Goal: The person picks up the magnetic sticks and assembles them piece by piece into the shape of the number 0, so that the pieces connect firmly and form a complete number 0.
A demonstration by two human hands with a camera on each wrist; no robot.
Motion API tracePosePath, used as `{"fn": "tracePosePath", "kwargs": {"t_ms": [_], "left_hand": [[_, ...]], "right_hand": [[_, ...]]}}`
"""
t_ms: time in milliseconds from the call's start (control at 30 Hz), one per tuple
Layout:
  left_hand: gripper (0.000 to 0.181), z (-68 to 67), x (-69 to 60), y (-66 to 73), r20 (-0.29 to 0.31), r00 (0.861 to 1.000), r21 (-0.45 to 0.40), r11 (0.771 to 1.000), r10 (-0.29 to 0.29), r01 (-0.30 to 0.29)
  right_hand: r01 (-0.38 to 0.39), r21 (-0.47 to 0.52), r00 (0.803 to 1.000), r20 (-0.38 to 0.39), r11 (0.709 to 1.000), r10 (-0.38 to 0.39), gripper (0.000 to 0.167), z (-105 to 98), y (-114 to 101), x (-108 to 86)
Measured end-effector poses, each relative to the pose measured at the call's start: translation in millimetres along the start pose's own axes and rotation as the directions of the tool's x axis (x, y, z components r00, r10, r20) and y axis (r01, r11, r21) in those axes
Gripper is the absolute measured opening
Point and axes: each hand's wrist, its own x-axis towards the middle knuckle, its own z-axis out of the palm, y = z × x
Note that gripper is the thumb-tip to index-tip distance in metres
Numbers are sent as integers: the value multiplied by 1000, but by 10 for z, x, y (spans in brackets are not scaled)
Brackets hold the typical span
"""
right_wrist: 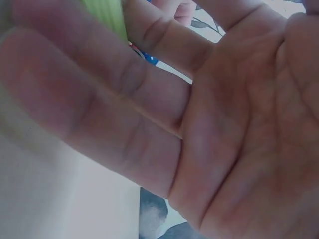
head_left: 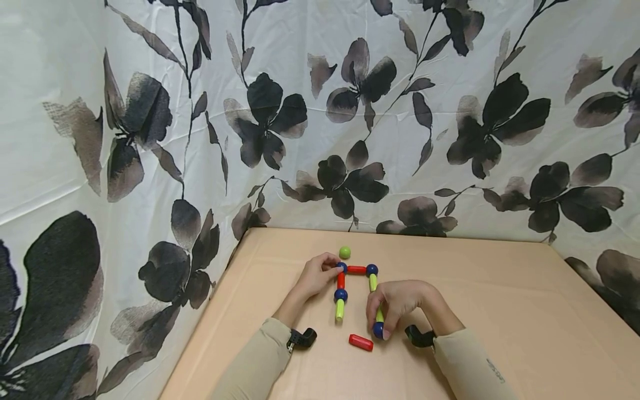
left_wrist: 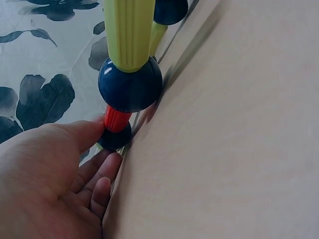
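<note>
Red and yellow-green rods joined by blue balls form an open-ended frame. My left hand [head_left: 316, 276] pinches its far-left blue ball [left_wrist: 114, 139] between thumb and fingers. From there a red rod [head_left: 356, 270] runs to another blue ball [head_left: 372, 270], and a second red rod [head_left: 341, 281] leads to a nearer blue ball [left_wrist: 130, 84] with a yellow-green rod [left_wrist: 129, 32]. My right hand [head_left: 402, 300] reaches over the right side's yellow-green rod [head_left: 373, 283], its thumb and fingers gripping the near blue ball [head_left: 378, 330]. The hand hides the rod's middle.
A loose red rod [head_left: 361, 342] lies on the table [head_left: 500, 311] nearer me, between the frame's two sides. Past the far-left corner sits a green ball [head_left: 344, 252]. Floral cloth [head_left: 400, 144] hangs behind the table and along its left.
</note>
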Motion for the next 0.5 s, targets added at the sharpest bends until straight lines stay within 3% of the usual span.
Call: {"fn": "tracePosePath", "kwargs": {"t_ms": [167,333,433,500], "left_hand": [[20,0,-1,-1,0,1000,-1,1000,12,-12],[19,4,7,-5,-1,1000,2,1000,14,-14],[18,10,10,-7,-2,1000,4,1000,13,-13],[18,15,11,-6,-2,1000,3,1000,12,-12]], "right_hand": [[-9,-53,1000,-4,999,8,26,2,-34,2],[-17,-46,1000,-20,999,16,29,-2,-38,9],[11,-12,996,-90,1000,-12,29,-29,6,12],[40,5,980,-197,999,-38,26,-74,48,15]]}}
